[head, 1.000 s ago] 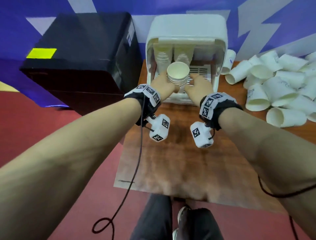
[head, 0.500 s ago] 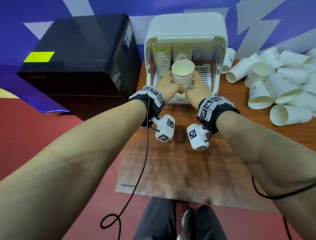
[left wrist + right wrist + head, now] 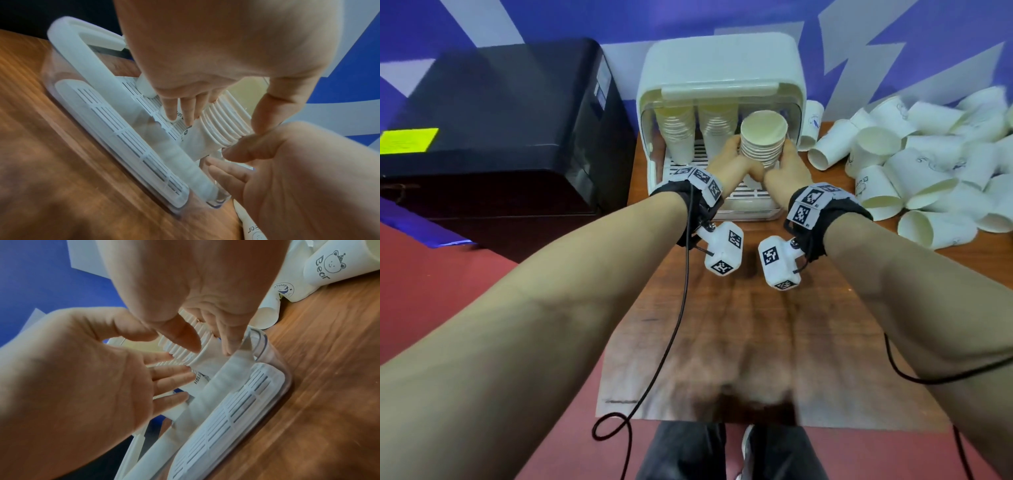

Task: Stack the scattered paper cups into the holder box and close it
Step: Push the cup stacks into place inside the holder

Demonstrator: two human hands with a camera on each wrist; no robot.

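Note:
The white holder box [image 3: 722,65] stands open at the back of the wooden table, its lid raised. Two cup stacks [image 3: 678,137] stand in its left and middle places. Both hands hold a third stack of paper cups [image 3: 763,137] at the box's right side, just above the slatted floor [image 3: 131,129]. My left hand [image 3: 727,159] grips it from the left, thumb on the rims. My right hand [image 3: 787,161] pinches it from the right, as the right wrist view shows at the stack [image 3: 207,363]. Several scattered cups [image 3: 914,164] lie in a pile to the right.
A black case [image 3: 500,137] with a yellow label sits close to the box's left side, off the table. One cup [image 3: 813,123] leans by the box's right wall. Bare wood table [image 3: 722,325] lies in front, with the wrist cables hanging over its near edge.
Both hands have carried the cup stack from the middle of the box opening to its right side and deeper in. The head view has moved closer.

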